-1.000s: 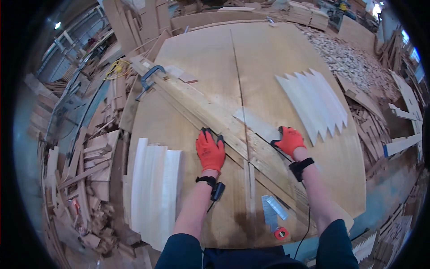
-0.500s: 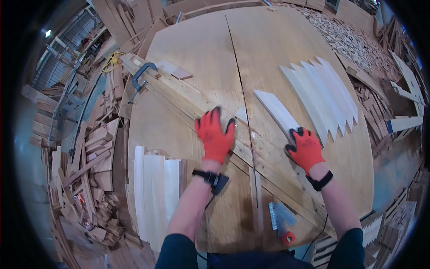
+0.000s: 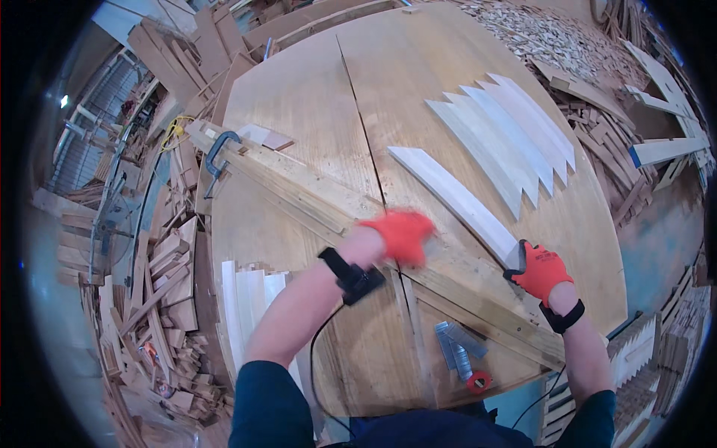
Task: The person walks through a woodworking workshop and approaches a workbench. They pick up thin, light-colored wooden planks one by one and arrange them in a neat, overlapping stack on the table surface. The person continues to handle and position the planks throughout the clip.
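My right hand (image 3: pixel 544 270), in a red glove with dark fingertips, grips the near end of a pale wooden board (image 3: pixel 455 201). The board lies slanting on the table, its far end cut at an angle. Over the long wooden rails (image 3: pixel 299 187) hovers my left hand (image 3: pixel 403 237), in a matching glove; motion smears its fingers, so their pose is unclear. A blue C-clamp (image 3: pixel 218 160) holds the rails at their far left end. To the right of the board lies a row of pale boards with pointed ends (image 3: pixel 500 134).
More pale boards (image 3: pixel 254 299) lie at the table's left edge, partly behind my left forearm. Metal strips (image 3: pixel 457 347) and a red ring-shaped item (image 3: pixel 479 382) sit near the front edge. Offcuts (image 3: pixel 168 276) heap up left of the table (image 3: pixel 299 97); wood scraps (image 3: pixel 538 41) pile behind it.
My left hand has swung right and turned sideways across the rails. My right hand has closed on the board's near end. A small pale offcut near the left hand no longer shows.
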Motion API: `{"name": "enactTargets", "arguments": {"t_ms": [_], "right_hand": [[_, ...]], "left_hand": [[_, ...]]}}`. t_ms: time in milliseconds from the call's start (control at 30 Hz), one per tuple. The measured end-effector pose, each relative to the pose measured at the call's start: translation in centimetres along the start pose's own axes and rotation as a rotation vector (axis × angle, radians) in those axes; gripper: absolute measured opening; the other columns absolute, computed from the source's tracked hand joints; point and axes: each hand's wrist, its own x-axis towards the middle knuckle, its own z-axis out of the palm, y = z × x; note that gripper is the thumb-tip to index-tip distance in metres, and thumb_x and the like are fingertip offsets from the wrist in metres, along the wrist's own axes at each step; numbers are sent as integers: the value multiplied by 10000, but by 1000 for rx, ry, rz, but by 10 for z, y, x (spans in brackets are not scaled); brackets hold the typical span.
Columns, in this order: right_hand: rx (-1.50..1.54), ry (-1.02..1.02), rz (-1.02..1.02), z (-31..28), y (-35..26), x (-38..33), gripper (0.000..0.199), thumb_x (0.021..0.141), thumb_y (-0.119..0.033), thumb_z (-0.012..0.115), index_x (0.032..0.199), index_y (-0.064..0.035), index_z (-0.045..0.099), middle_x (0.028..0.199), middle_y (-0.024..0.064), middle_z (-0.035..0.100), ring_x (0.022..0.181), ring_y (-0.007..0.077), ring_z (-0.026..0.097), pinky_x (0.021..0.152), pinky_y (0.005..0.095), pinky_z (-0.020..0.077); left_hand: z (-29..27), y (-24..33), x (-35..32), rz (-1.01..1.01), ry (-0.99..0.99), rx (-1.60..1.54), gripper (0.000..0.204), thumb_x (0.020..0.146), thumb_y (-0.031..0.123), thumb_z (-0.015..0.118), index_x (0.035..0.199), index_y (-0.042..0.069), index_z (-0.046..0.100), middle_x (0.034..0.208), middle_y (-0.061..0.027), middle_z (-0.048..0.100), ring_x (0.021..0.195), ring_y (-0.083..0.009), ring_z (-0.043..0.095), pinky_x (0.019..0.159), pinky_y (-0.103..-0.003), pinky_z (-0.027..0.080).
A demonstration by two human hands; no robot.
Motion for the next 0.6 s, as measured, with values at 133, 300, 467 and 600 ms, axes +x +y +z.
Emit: {"name": "enactTargets", "arguments": {"t_ms": [133, 300, 467, 600], "right_hand": [[101, 76, -72, 18, 5, 1, 866, 779, -480, 788, 1447, -42, 453, 1262, 224, 583, 1118, 386, 629, 944, 448, 516], [111, 149, -106, 8, -31, 18, 856, 782, -456, 790, 1460, -56, 455, 1340, 252, 541, 1201, 383, 589, 995, 428, 499], [102, 169, -236, -7, -100, 67, 839, 794, -470, 786, 1455, -69, 461, 1363, 265, 520, 1201, 385, 593, 988, 440, 509], [106, 180, -295, -21, -157, 94, 751, 830, -427, 769, 1421, -61, 487, 1330, 257, 524, 1179, 382, 604, 955, 458, 526]], "left_hand": [[-8, 121, 15, 242, 203, 219, 720, 783, 366, 742, 1417, 116, 509, 1350, -179, 558, 1143, -384, 612, 958, -480, 496], [-40, 88, 22, 2, 1170, 3, 625, 844, 316, 705, 1374, 42, 517, 1355, -168, 543, 1269, -347, 496, 1087, -464, 369], [32, -19, -36, -301, 815, 155, 571, 883, 350, 657, 1367, 71, 539, 1410, -164, 532, 1335, -354, 463, 1136, -492, 323], [64, -99, -65, -560, 812, 89, 515, 916, 333, 616, 1368, 91, 559, 1445, -166, 522, 1368, -355, 441, 1144, -499, 311]]}}
